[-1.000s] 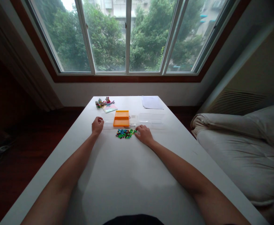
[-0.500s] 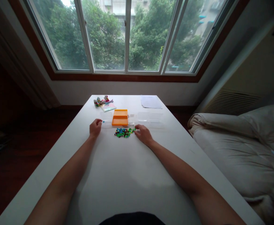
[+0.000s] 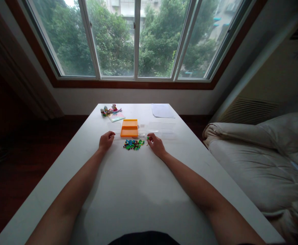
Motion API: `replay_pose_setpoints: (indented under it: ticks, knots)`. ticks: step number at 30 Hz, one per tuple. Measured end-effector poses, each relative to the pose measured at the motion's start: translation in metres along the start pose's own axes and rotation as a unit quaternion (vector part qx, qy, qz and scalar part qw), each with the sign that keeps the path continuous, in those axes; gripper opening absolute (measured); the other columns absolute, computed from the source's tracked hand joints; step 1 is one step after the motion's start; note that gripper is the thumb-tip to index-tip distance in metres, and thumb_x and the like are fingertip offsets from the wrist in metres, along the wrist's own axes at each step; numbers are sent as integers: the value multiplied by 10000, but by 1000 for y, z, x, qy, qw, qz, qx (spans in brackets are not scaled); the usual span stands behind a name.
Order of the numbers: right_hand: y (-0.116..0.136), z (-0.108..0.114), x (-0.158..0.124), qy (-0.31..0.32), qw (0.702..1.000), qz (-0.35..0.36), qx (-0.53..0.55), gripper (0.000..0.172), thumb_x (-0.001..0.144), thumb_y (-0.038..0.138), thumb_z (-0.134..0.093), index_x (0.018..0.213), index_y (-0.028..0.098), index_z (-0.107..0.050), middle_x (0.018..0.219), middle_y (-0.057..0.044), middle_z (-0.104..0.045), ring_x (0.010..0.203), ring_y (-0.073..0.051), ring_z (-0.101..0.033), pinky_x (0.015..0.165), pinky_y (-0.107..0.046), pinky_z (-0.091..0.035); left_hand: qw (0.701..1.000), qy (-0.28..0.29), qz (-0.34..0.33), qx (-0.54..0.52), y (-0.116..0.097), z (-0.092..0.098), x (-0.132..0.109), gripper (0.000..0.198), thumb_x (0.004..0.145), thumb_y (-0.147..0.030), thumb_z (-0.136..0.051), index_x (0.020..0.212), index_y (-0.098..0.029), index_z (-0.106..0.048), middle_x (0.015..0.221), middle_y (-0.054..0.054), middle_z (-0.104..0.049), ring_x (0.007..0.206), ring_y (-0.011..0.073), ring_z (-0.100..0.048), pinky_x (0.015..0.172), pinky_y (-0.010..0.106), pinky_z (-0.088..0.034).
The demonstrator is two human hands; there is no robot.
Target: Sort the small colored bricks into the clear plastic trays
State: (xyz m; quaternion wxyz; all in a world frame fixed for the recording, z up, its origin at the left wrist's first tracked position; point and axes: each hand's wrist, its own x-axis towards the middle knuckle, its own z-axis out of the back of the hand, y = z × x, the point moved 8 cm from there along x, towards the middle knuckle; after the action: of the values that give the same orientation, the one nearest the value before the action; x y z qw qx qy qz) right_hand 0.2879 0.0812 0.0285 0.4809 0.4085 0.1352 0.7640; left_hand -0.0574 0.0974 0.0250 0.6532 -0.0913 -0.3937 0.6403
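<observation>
A small pile of building bricks (image 3: 133,145), mostly green and blue with some brown and yellow, lies on the white table (image 3: 138,183) between my hands. To its left, my left hand (image 3: 106,140) is closed with the fingertips together; whatever they may hold is hidden. My right hand (image 3: 156,144), at the pile's right edge, pinches a small green brick (image 3: 148,138) between thumb and finger. Just behind the pile sits an orange tray (image 3: 129,132) with a ridge across it. A tiny pale piece lies under the right fingertips.
Clear plastic boxes (image 3: 162,127) flank the orange tray on both sides. Farther back are small toy figures (image 3: 110,109) and a pastel card (image 3: 117,117) on the left, and white paper sheets (image 3: 162,111) on the right. A beige sofa (image 3: 250,163) stands right of the table.
My left hand has shifted slightly right, and the blue piece seen by its fingertips no longer shows. My right hand has drawn a green brick slightly away from the pile.
</observation>
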Motion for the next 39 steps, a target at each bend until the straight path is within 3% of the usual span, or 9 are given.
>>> replay_pose_setpoints:
  ticks: [6,13,20,25,31,35,39]
  knots:
    - [-36,25,10,-93,991,-82,48,233,851,341,-531,1057,239,-563,786,18,-649,662,-147,-584,693,-263,-471,1000,11,-24,7,-2,-3,1,239,833,-302,-519,947,-221,-713,793,14,-698,683,169,-585,644,269,-431]
    - [-97,53,15,-183,953,-190,152,311,828,433,-547,1051,217,-552,805,-4,-671,660,-156,-645,672,-282,-512,997,27,-68,15,-16,-8,-3,254,855,-310,-501,965,-226,-714,823,19,-699,674,166,-574,677,281,-445]
    - [-126,64,17,-208,924,-224,229,358,828,451,-520,1085,204,-554,954,-65,-696,711,-153,-673,626,-266,-526,991,59,-113,40,-36,-18,-10,256,866,-295,-488,966,-230,-715,835,33,-695,691,171,-578,714,286,-461]
    - [-120,56,16,-187,937,-215,202,346,829,437,-506,1067,200,-589,923,-50,-699,694,-152,-670,629,-272,-531,982,111,-148,34,-45,-29,-15,236,844,-286,-508,935,-230,-718,797,25,-685,676,162,-566,686,269,-452]
    - [-79,32,14,-86,975,-146,142,263,853,409,-514,948,204,-650,808,-30,-702,691,-167,-667,710,-312,-548,969,175,-176,15,-53,-39,-22,229,849,-305,-528,924,-230,-731,817,29,-692,675,148,-568,691,260,-460]
    - [-51,16,9,-14,988,-102,119,239,862,355,-509,961,210,-670,787,-16,-706,697,-165,-669,727,-311,-549,968,176,-178,3,-55,-39,-24,258,859,-295,-535,1004,-250,-744,850,24,-701,669,145,-581,692,258,-474]
    - [-40,8,6,23,992,-78,100,229,862,320,-505,958,212,-683,766,-10,-703,688,-160,-659,711,-295,-540,967,174,-187,12,-56,-41,-25,368,870,-239,-524,1170,-319,-721,1069,30,-720,825,183,-660,773,283,-496]
